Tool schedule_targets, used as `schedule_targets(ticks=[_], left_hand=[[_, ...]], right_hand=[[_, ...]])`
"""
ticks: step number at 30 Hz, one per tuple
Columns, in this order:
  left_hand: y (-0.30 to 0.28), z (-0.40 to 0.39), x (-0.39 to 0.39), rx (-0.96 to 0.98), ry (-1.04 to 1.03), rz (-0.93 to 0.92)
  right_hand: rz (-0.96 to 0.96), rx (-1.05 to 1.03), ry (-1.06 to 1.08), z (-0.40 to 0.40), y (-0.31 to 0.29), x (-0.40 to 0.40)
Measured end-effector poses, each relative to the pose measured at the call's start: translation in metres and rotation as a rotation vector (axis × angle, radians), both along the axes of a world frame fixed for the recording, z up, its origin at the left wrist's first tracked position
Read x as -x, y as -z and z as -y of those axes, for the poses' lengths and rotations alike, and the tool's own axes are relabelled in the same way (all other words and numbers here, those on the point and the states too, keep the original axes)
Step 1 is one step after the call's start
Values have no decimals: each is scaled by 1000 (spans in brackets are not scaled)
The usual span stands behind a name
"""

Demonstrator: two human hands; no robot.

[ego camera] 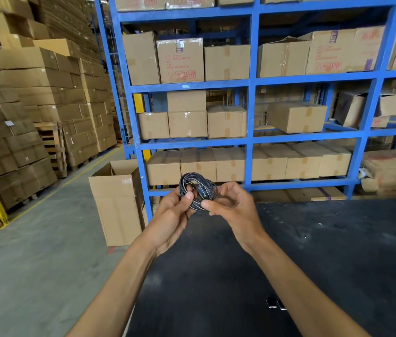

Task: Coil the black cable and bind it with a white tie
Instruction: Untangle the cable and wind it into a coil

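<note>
Already wound into a tight ring, the black cable sits pinched between both hands' fingers.

Two bare forearms, no sleeves in view, left hand and right hand ungloved, no rings, watch or wristbands visible, short plain fingernails

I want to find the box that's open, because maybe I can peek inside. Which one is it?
Start at the tall blue shelf rack full of boxes. Go down its left corner post to the grey floor, just left of the person's left hand. There stands the open cardboard box, tall and alone on the floor with its top flaps up, while the shelf boxes are taped shut.
</note>
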State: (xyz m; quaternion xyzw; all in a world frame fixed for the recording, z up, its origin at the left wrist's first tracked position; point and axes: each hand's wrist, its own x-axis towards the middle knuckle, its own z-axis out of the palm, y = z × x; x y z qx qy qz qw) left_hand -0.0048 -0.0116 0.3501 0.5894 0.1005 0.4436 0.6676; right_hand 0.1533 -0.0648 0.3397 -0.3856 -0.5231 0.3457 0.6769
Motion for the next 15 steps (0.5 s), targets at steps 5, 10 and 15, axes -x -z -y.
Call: schedule_targets(ticks=[5, 10, 15], left_hand=[[2, -4, 0, -14, -12, -102], [4, -4, 1, -91, -34, -241], [10, -4, -6, -207, -130, -382]], right_hand=[[-70, 117, -170, 2, 2, -7], [-144, 145, -251, 3, 9, -13], [-185, 135, -217, 1, 19, -16]])
